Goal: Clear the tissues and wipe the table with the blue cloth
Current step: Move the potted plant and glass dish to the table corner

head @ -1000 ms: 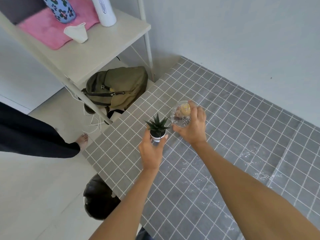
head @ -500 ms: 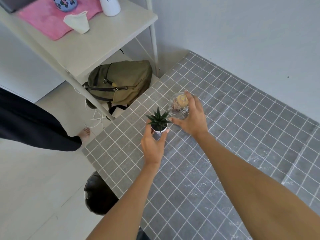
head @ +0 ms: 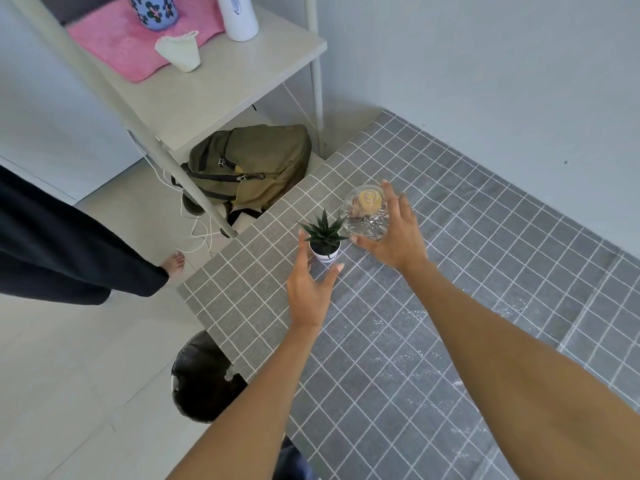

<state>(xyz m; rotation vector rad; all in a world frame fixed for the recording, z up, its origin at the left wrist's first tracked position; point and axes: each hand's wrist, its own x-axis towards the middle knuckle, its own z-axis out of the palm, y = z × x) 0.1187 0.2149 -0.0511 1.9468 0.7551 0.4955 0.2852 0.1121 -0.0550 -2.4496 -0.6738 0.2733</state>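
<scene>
Surface: a grey checked tablecloth (head: 433, 341) covers it; faint damp streaks can be seen near the right forearm.
Left hand: the left hand (head: 309, 295) is spread just behind the small potted succulent (head: 325, 241); its fingers (head: 302, 249) are released and flank the white pot without a clear grip.
Right hand: the right hand (head: 394, 237) is cupped against a clear plastic bottle (head: 366, 213) with a yellowish cap; the fingers are loosened, and whether the bottle is being gripped cannot be told.
Task things: no tissues and no blue cloth are visible anywhere in view.
Bin: a black-lined waste bin (head: 204, 375) stands on the floor beside the surface's near corner.
Shelf: a pink mat (head: 138, 46) and a crumpled white cup (head: 178, 51) are seen on the shelf; an olive backpack (head: 249, 168) lies beneath.
Step in hand: it is judged that the ornaments are being set down near the corner, late in the task.
Next move: both hands would need to be drawn clear without tipping the plant or bottle.
</scene>
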